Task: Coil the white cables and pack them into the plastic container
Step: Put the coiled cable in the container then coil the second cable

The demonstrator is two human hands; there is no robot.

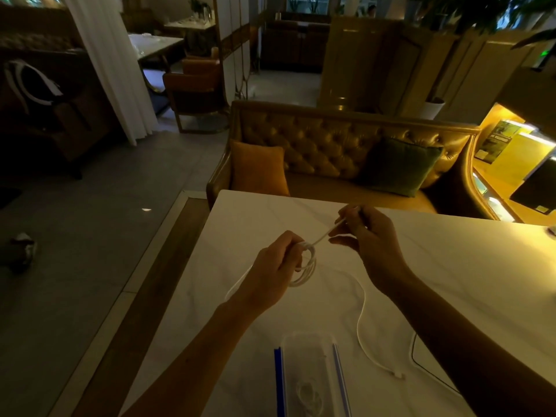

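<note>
- Two hands work above the pale marble worktop [451, 266], both mine, both bare to the forearm.
- My left hand [270, 275] is closed around a small coil of white cable [307, 266], the loops bunched between thumb and fingers and hanging just above the worktop.
- My right hand [367, 236] pinches a straight run of the same cable between thumb and forefinger, the other fingers loosely curled; the run stretches taut from the coil up to that pinch.
- The loose tail of the cable [361, 320] trails over the worktop under my right forearm and ends in a small plug [398, 375] lying flat near the front edge.
- A thin dark cord [413, 352] curves along the worktop just beside that plug; I cannot tell what it belongs to.
- The clear plastic container [310, 377] sits at the front edge, between my forearms, with a blue strip [279, 383] along its left side; a coiled white cable [310, 397] already lies inside it.
- No brand, label or writing is legible on the cable, the container or the worktop in this dim light.
- Beyond the worktop stands a tufted leather sofa [316, 139] with an orange cushion [258, 168] and a green cushion [400, 167].
</note>
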